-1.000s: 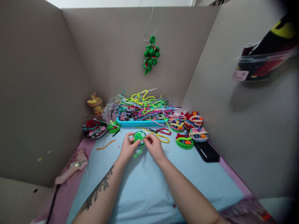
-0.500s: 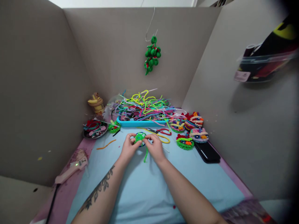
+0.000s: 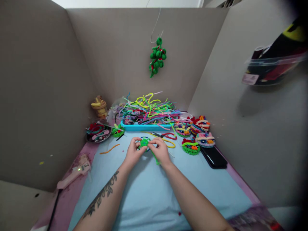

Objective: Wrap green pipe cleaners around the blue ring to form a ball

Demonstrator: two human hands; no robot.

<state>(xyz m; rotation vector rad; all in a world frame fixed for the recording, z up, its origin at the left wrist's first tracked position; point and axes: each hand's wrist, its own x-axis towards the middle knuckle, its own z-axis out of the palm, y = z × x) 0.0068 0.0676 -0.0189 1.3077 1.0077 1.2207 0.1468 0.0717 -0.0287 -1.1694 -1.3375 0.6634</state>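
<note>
The left hand (image 3: 132, 149) and the right hand (image 3: 160, 150) each pinch one side of a green pipe-cleaner disc (image 3: 144, 142) between thumb and curled fingers.

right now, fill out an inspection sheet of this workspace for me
Surface: blue cloth, creased at the front
Job's things: green piece, green strand hanging below
Clutter: stems heaped in tray, figures at right, orange stem at left
Hands: left hand and right hand both pinch the green piece
Cables: black cord from the glue gun, running off bottom left
Surroundings: grey panels on three sides, green ornament hanging at the back
</note>
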